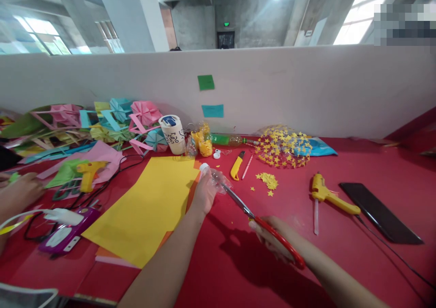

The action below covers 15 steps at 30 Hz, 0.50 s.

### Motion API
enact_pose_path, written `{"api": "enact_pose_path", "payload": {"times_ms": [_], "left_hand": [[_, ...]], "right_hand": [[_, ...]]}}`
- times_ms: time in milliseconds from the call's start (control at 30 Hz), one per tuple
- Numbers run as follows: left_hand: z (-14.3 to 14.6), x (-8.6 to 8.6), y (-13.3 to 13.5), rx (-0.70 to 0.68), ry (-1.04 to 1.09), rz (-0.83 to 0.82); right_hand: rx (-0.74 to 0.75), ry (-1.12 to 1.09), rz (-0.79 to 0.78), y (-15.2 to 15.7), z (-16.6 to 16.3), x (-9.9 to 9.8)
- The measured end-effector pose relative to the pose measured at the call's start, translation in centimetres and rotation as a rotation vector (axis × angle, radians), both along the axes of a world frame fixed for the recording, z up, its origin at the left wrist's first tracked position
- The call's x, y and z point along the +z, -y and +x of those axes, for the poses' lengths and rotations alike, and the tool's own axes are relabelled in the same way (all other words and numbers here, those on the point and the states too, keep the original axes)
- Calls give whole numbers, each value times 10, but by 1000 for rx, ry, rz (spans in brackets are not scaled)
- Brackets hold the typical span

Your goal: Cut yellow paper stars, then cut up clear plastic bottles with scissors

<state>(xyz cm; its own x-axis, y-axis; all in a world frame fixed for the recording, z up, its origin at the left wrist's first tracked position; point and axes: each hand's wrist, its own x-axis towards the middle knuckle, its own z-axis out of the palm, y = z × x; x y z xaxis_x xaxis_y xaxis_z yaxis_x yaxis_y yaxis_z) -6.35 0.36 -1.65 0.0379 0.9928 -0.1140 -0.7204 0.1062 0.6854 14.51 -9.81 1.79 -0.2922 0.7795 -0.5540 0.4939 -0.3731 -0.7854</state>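
Observation:
My left hand (204, 192) is closed around a small clear plastic bottle (215, 177) with a white cap, held just above the red table (293, 199). My right hand (272, 240) grips red-handled scissors (259, 219). Their blades point up and left and reach the bottle's body. A large yellow paper sheet (146, 208) lies to the left of my left arm, over an orange sheet.
A yellow glue gun (327, 196) and a dark flat slab (378, 212) lie at right. A yellow utility knife (236, 166), loose yellow paper stars (282, 146), a white cup (172, 134), folded paper crafts (112, 121), another glue gun (89, 174), a purple device (68, 233). Another person's hand (18, 192) at left.

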Motion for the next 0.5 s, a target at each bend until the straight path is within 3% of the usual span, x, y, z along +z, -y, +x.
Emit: {"api": "enact_pose_path", "payload": {"times_ms": [267,500], "left_hand": [[-1,1,-2,6,-8,30],[-2,5,-1,17,21,25]], "right_hand": [[63,-124,18,2,8,-12],[58,-69,15,2,5,-2]]}}
